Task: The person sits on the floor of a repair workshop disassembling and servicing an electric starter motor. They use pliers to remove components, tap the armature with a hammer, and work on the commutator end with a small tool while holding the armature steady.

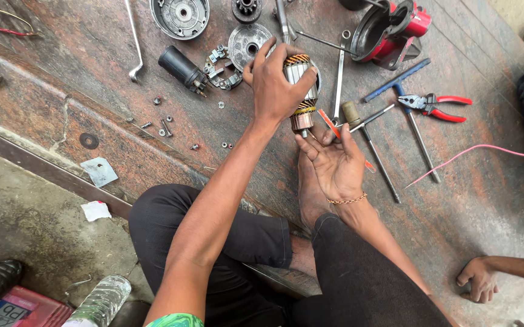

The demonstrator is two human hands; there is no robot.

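Left hand [277,85] is wrapped round the motor armature [300,91], held upright above the stone floor [92,79]; right hand [333,160] is cupped open just under its copper commutator [302,122]. Windings probably shouldn't be squeezed tbh.

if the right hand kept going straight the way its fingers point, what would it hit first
Probably the copper end of the armature that the left hand holds; the right hand has its fingertips just below it, though depth is unclear.

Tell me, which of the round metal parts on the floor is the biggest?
The bowl-shaped grey housing at the top, left of the small gear. It is wider than the flat perforated disc lying below the gear, beside the left hand.
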